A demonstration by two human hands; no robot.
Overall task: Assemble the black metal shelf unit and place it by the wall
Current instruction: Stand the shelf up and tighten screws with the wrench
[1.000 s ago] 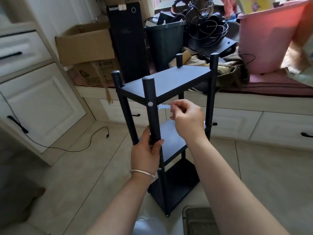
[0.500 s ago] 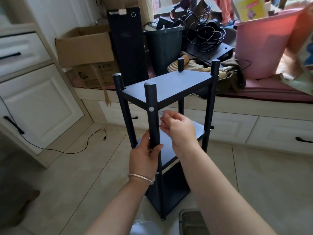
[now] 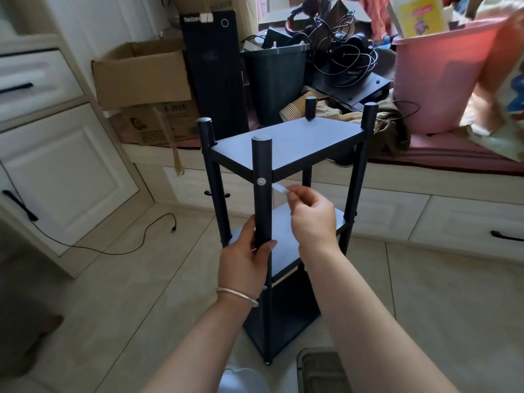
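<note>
since earlier right hand (image 3: 310,219) rose, pinching a small white strip (image 3: 279,189); left hand (image 3: 243,262) grips near post (image 3: 262,191); shelf unit (image 3: 286,146) seems light, rigid; lift by posts.

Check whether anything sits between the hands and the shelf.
Nothing does. The left hand already grips the shelf's near post, and the right hand pinches a small white strip just under the top board.

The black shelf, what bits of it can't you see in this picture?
Head view only:
- The shelf unit: its bottom front-right corner is hidden by the right forearm.
- Front post: part of it is covered by the left hand gripping it.
- White strip pinched by the right hand: too small to tell what it is.
- Far feet: hidden behind the lower shelves.
</note>
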